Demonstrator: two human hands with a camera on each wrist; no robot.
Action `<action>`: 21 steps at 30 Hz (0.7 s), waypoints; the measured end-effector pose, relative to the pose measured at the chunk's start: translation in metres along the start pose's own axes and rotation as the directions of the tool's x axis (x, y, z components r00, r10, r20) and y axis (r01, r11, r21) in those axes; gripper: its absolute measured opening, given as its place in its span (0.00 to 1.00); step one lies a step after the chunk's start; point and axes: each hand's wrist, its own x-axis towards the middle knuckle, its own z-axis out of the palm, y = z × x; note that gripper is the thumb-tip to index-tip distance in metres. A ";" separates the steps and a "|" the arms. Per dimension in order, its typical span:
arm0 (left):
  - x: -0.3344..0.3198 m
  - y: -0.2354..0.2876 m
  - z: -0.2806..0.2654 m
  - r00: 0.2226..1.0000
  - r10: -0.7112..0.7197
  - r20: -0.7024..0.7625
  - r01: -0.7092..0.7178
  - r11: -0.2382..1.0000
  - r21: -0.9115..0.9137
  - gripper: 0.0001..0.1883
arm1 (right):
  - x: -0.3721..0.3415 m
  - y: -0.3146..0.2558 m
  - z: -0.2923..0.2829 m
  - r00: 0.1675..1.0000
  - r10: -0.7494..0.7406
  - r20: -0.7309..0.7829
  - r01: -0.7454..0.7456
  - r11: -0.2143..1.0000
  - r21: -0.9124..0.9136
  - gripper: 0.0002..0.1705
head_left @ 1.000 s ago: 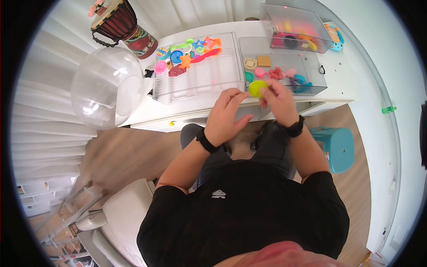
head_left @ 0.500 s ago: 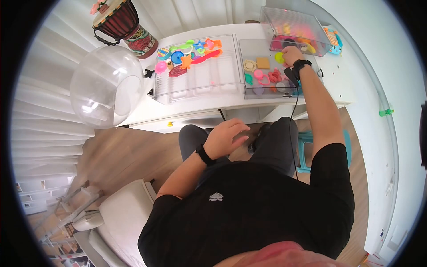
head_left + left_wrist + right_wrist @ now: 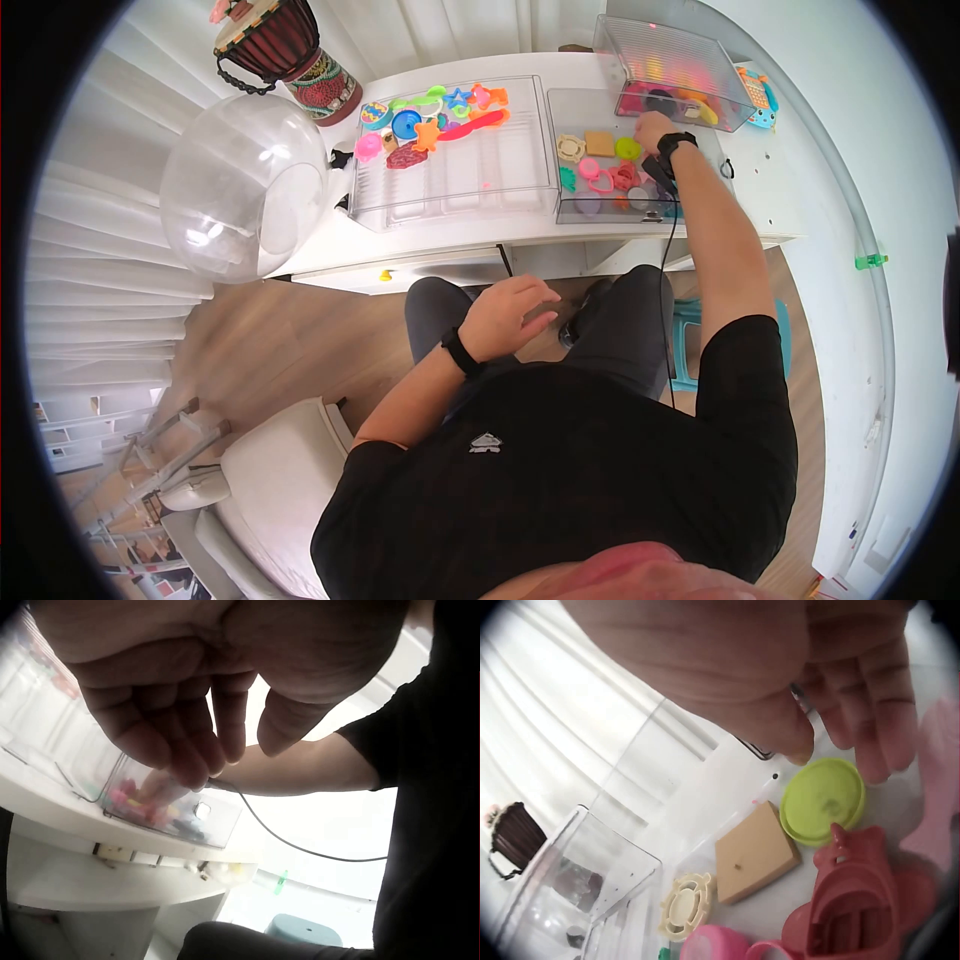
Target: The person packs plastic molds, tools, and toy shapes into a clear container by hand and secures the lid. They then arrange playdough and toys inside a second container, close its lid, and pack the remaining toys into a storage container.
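Observation:
My right hand (image 3: 655, 130) is over the right-hand clear bin (image 3: 690, 208), its fingers loosely bent and holding nothing. Just below the fingertips, a lime green round lid (image 3: 823, 801) lies flat in the bin. Beside the lid are a tan square block (image 3: 757, 853), a cream ring-shaped piece (image 3: 685, 907) and a red animal-shaped mould (image 3: 847, 907). A pale pink piece (image 3: 934, 780) lies under the outer fingers. My left hand (image 3: 507, 318) hangs over my lap with relaxed fingers, touching nothing.
A second clear bin (image 3: 470, 205) holds colourful toy pieces on the left. Behind the right bin stands a clear box (image 3: 690, 65) of toys. A clear globe (image 3: 240, 190) and a drum (image 3: 290, 60) are at the far left. A black cable (image 3: 664, 290) runs from the right wrist.
My right hand has carried the lime green lid from the front of the right bin to its back and let go of it. The left hand has drawn back over the lap.

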 end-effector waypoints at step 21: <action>0.089 -0.091 -0.162 0.828 0.005 -0.561 0.417 0.663 0.621 0.21 | -0.237 -0.154 -0.063 0.952 0.049 -0.302 0.296 0.104 0.950 0.10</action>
